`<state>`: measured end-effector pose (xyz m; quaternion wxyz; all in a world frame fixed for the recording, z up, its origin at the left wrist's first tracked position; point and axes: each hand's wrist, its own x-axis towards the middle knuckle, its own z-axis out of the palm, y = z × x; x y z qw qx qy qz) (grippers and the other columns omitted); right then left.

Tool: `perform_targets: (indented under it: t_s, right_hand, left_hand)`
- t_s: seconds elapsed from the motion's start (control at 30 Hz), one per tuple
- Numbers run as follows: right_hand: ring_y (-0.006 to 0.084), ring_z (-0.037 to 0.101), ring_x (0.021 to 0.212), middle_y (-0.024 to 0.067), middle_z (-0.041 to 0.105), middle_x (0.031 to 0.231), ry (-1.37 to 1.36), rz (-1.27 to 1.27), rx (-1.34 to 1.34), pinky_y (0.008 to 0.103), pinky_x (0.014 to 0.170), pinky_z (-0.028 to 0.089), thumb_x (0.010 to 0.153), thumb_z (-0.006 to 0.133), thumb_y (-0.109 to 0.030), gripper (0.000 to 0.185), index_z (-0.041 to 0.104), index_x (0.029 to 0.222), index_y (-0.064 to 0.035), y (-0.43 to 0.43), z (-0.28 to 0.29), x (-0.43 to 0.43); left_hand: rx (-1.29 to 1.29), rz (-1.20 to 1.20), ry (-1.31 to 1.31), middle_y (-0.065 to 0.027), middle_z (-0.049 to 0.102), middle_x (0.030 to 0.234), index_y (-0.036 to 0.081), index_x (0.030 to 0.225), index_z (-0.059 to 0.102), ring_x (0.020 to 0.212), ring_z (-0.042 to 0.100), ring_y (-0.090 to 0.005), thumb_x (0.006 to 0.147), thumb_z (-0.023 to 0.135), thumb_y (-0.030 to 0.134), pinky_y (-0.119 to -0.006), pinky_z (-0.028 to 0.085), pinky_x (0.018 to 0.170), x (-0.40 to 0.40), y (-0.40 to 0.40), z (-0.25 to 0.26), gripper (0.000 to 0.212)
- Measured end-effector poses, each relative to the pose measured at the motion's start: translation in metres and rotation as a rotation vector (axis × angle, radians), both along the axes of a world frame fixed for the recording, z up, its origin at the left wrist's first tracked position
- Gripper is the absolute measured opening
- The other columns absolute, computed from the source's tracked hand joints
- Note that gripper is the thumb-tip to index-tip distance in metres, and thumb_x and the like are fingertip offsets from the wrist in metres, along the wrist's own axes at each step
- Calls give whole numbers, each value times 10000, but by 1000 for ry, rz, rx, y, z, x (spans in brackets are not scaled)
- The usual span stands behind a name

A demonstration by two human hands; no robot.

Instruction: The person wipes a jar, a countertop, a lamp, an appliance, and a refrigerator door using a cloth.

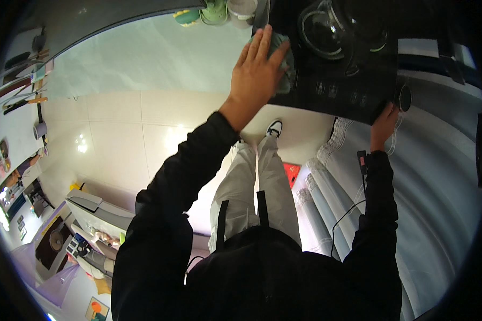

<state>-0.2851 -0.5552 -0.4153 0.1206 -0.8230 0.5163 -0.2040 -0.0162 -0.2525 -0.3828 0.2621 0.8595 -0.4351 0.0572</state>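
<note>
My left hand [254,68] lies with fingers spread, pressing a green cloth [283,60] at the left edge of a black glass cooktop [329,94]. Part of the cloth is hidden beneath the palm and fingers. At the cooktop's front right corner is my right hand [384,122], close to a small round black object [405,98]; its fingers are partly hidden in the dark. A clear glass lid or vessel [323,36] stands on the cooktop, beyond the touch markings.
A pale stone-like counter [144,56] runs left from the cooktop. At its back stand a green container [214,12] and a whitish bucket-like container [242,10]. Grey-blue curtains [417,172] hang on the right. A red item [292,172] lies low near the curtains.
</note>
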Motion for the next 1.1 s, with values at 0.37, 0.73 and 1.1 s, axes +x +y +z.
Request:
perform_targets:
  t_s: [0.37, 0.73, 1.1]
  right_hand:
    - [444, 636, 1052, 212, 657, 1218, 91, -82, 107, 534, 861, 492, 1047, 331, -514, 551, 448, 1428, -132, 2, -7, -2]
    - [463, 645, 956, 236, 672, 1114, 89, -51, 103, 556, 794, 493, 1056, 357, -447, 478, 465, 1378, -110, 7, -2, 0]
    - [452, 649, 924, 245, 668, 1101, 100, -1, 92, 557, 748, 500, 1060, 361, -443, 518, 425, 1432, -88, 5, -3, 0]
  left_hand:
    - [252, 206, 60, -171, 552, 1255, 250, 1422, 498, 1108, 607, -359, 979, 550, 345, -478, 538, 867, 121, -100, -10, 456]
    - [70, 78, 106, -210, 578, 1245, 120, 1452, 414, 1088, 619, -407, 956, 540, 291, -495, 528, 872, 137, -98, -22, 539]
    - [34, 79, 318, -224, 471, 1382, 59, 1478, 355, 1117, 586, -424, 972, 559, 270, -474, 544, 861, 39, -27, -9, 585]
